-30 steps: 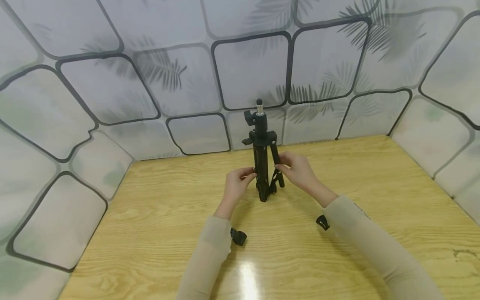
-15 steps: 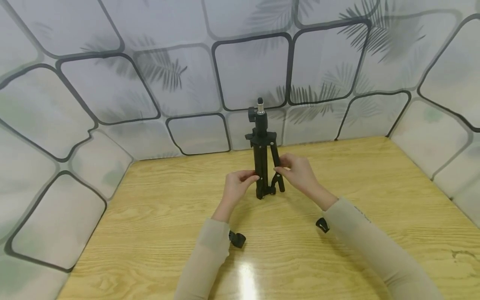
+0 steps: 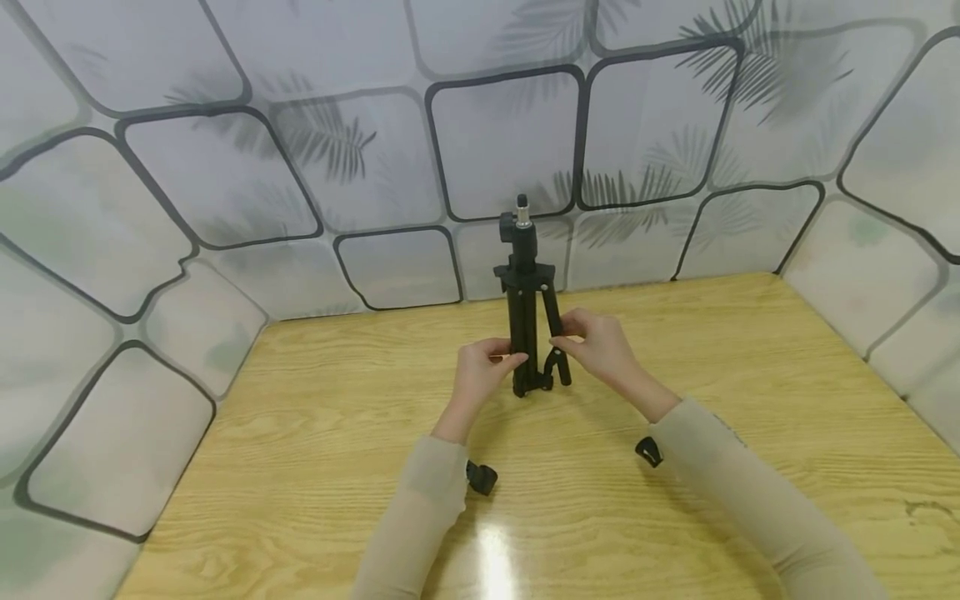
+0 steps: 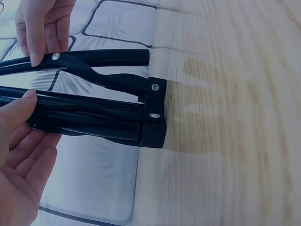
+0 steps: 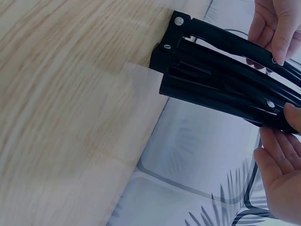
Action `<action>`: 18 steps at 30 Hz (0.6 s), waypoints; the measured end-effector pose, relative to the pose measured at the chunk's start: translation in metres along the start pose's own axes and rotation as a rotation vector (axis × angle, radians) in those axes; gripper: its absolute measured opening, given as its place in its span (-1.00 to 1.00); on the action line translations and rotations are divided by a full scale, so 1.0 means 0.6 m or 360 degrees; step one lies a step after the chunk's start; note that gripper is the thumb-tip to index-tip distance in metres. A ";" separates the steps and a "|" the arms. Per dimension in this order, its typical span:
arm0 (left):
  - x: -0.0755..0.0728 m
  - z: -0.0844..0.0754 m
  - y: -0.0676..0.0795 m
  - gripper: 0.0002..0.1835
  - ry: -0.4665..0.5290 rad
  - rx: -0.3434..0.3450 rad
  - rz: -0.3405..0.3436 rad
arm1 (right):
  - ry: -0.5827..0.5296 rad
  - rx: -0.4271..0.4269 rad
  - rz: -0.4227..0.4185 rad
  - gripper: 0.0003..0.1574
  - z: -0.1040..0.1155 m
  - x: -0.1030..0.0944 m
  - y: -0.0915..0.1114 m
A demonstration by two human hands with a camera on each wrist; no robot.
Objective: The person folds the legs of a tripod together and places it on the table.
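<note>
A black tripod [image 3: 522, 321] was held upright near the back edge of the wooden surface [image 3: 300, 500], about midway between its side edges. Its bunched tubes [image 4: 94, 106] were pinched low down by the left hand [image 3: 480, 375], and the outward-slanting leg [image 3: 551, 308] was likewise pinched between thumb and fingers by the right hand [image 3: 600, 343]. Whether the tripod's full weight was borne by the surface could not quite be told. For such a hold, gentle, equal pressure from both sides was judged best, with the post [image 3: 525, 242] plumb and the skin clear of the hinged braces [image 4: 113, 81]. The tubes were smooth and faintly glossy, the braces flat and curved, fastened by silver rivets [image 4: 155, 87]; the post was topped by shiny metal [image 3: 522, 213]. A chunky black clip [image 3: 482, 479] was left just beside the left sleeve [image 3: 416, 508], and a smaller black piece [image 3: 648, 451] beside the right sleeve [image 3: 738, 483].
</note>
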State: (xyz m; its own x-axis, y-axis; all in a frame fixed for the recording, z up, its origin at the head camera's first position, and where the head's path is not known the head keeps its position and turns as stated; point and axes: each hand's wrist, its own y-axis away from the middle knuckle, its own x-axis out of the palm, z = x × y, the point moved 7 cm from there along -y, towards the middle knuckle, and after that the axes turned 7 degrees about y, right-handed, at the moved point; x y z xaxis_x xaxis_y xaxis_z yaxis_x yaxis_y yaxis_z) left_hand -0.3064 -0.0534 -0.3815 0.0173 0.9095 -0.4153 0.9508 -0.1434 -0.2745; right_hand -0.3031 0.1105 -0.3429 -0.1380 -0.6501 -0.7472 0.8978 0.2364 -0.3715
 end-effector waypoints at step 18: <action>0.002 -0.010 0.002 -0.70 -0.0062 0.0020 0.0030 | 0.0056 -0.0031 0.0063 -0.80 0.001 0.016 -0.006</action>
State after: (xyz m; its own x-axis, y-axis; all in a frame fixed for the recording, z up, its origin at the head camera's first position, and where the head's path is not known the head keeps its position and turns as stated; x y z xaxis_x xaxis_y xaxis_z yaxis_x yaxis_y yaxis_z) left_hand -0.3035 -0.0500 -0.3767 0.0231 0.8906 -0.4542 0.9465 -0.1658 -0.2770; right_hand -0.3076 0.1027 -0.3483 -0.1178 -0.6142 -0.7803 0.8945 0.2756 -0.3519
